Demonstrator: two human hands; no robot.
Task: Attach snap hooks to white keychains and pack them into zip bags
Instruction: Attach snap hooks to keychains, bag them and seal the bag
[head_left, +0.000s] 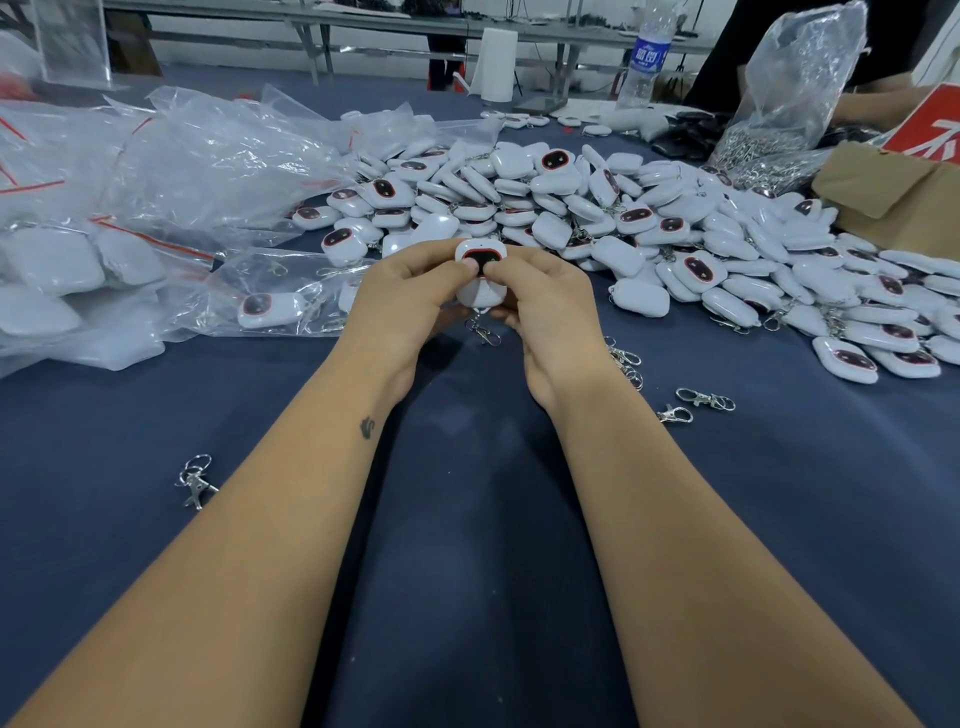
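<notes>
White keychain (480, 273) held above the blue surface (467, 519), pinched between left hand (410, 296) and right hand (540, 306); both grips curled round its sides, thumbs pressed on the dark face. Snap hook (483, 330) dangling beneath from its lower end. Behind, heaped pile of keychains (597, 208); to the left, filled zip bags (130, 218). Loose hooks (701, 402) lying right of the wrist, another hook (196, 480) at left.

Dark blue table (467, 597), heaped white keychains (597, 208), loose snap hooks (705, 399), zip bags (171, 171)
</notes>
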